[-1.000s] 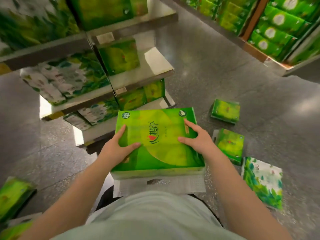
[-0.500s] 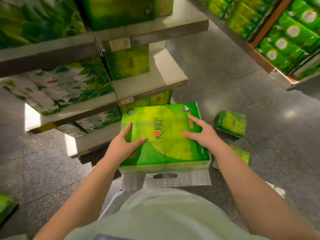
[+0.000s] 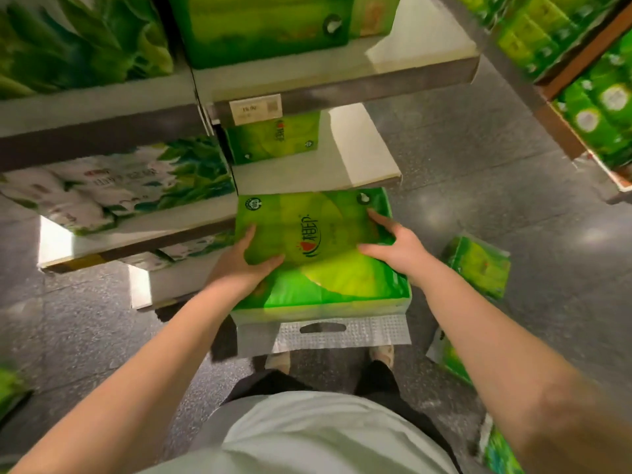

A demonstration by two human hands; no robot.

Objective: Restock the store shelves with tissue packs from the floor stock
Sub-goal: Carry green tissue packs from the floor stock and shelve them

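Tissue pack — large, green, flat-faced, red and dark lettering on top; held level in the air in front of the shelving, its far edge just under the lip of the middle shelf. Embossed silver carry flap with a slot handle hangs from the near edge.

Left hand — clasps the pack's left side, thumb laid across the top face. Right hand — pressed on the right side, fingers spread over the top. Both grip the pack.

Middle shelf: one matching green pack stands at the back, bare board to its right. Price tag sits on the upper shelf edge.

Floor — grey, speckled; a smaller green pack lies to the right of the held one.
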